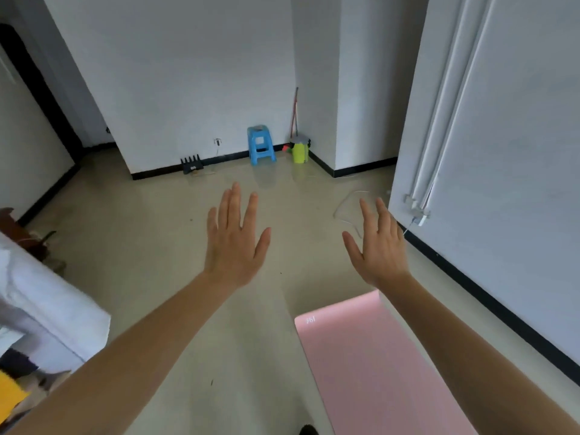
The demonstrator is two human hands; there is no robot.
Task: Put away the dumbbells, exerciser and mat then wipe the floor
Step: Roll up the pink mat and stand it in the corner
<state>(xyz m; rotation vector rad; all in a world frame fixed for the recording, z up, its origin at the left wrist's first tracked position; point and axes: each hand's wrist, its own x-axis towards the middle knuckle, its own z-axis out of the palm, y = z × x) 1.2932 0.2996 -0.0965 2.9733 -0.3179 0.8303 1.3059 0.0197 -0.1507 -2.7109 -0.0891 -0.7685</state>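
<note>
A pink mat (376,372) is seen lying flat on the pale tiled floor (157,246) at lower right, both hands, left (235,243) and right (378,246), are held out empty with fingers spread, and a blue stool (261,146) is set against the far white wall (188,73).

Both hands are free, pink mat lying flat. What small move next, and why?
Probably lower both hands to the short end of the pink mat and start rolling it. The left hand and right hand are open, holding nothing. The mat lies unrolled just below the right hand, and it is the only task item in view.
</note>
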